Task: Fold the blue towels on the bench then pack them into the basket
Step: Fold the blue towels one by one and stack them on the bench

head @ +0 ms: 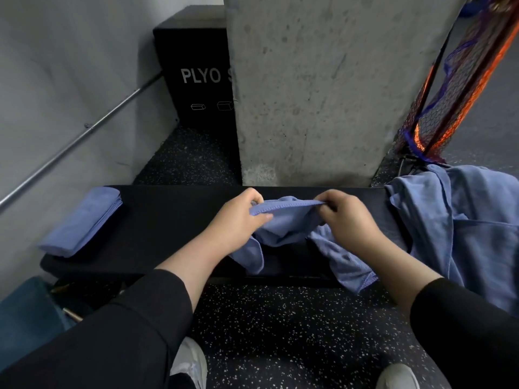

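The fingers of the left hand (238,217) are curled and pinch the hemmed top edge of a blue towel (283,223), thumb on the near side and fingertips tucked behind the cloth. The right hand (346,217) pinches the same edge a little to the right, fingers bent over the hem. Between the two hands the edge is pulled fairly straight; below it the towel sags in loose folds onto the black bench (168,220), and its lower corners hang over the near edge toward the floor (280,332).

Both forearms come in from the near side in black sleeves (134,318).

At the left end of the bench lies a stack of folded towels (81,223), neat and flat, well apart from the hands. At the right end a heap of unfolded towels (463,226) is draped over the bench and spills down its near side.

Beyond the bench stands a concrete pillar (323,94), and to its left, farther back, a black box (196,74) printed with "PLYO". An orange and purple net (438,113) hangs at the far right. A teal object (25,313) shows at the near left, too cut off to identify.
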`<state>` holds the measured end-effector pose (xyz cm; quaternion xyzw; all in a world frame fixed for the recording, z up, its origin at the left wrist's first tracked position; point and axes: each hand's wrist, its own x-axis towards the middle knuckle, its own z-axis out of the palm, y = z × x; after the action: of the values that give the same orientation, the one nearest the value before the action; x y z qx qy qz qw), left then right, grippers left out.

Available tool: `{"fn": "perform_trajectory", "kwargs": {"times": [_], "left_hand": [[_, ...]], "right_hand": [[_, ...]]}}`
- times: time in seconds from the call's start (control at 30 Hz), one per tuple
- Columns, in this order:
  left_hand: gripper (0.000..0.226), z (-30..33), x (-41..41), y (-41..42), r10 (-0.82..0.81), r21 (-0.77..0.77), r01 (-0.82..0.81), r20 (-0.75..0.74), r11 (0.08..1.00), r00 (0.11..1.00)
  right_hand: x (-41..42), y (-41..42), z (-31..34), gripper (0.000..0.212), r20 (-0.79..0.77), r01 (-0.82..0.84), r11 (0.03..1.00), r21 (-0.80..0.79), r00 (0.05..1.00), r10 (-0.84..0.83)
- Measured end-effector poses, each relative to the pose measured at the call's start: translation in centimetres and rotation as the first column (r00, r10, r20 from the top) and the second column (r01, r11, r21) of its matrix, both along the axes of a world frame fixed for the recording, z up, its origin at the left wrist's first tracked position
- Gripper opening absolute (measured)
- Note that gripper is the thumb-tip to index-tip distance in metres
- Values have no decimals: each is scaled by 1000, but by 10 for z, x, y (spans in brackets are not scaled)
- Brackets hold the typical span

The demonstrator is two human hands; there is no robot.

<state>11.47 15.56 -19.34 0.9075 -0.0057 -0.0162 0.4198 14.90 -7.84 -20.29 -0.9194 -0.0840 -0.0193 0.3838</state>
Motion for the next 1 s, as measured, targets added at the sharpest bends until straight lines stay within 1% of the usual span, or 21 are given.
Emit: {"fn": "perform_trajectory", "kwargs": {"times": [0.1,0.23,0.3,0.33,0.4,0.43,0.53,0.57,0.63,0.7,0.77,0.8,0.9,0.93,1.0], "left_hand": [[10,5,0,9,47,46,-47,-1,998,999],[19,15,-1,20,164,31,-166,55,986,985],[20,16,-1,27,223,38,-227,83,973,971],[20,17,-1,30,249,29,-252,93,967,964],[20,17,-3,36,294,-30,-292,106,956,950],[21,18,-4,39,309,-70,-303,107,951,945],[27,24,-7,44,338,-156,-320,110,935,935],[27,25,-9,46,354,-191,-330,105,924,929],[25,32,-14,48,406,-280,-371,80,886,910],[22,43,-21,48,444,-398,-411,-9,820,896],[22,56,-26,48,413,-536,-393,-89,747,906],[23,63,-27,48,389,-575,-360,-79,734,918],[26,102,-31,48,380,-666,-251,53,703,924],[28,119,-32,47,392,-702,-209,108,681,914],[29,154,-35,45,419,-759,-120,214,640,882]], "right_hand": [[2,-8,7,21,25,68,998,15,997,-69],[1,-16,20,16,47,148,987,57,988,-150],[-2,-19,25,17,29,181,982,59,983,-183],[-3,-20,26,18,9,197,976,94,980,-199],[-7,-19,31,18,-42,221,937,270,975,-218],[-9,-18,34,17,-45,230,914,334,973,-228],[-18,-16,46,14,15,216,914,344,972,-236],[-20,-15,50,14,16,217,902,373,970,-241],[-25,-14,59,17,18,200,872,447,972,-232],[-32,-11,72,18,4,205,824,528,970,-244],[-40,-7,90,14,17,194,813,549,970,-243],[-43,-6,100,12,27,182,810,558,971,-237],[-49,-6,137,12,46,127,732,669,976,-211],[-50,-8,152,12,100,99,726,681,969,-226],[-56,-13,181,9,247,50,766,640,931,-267]]}}
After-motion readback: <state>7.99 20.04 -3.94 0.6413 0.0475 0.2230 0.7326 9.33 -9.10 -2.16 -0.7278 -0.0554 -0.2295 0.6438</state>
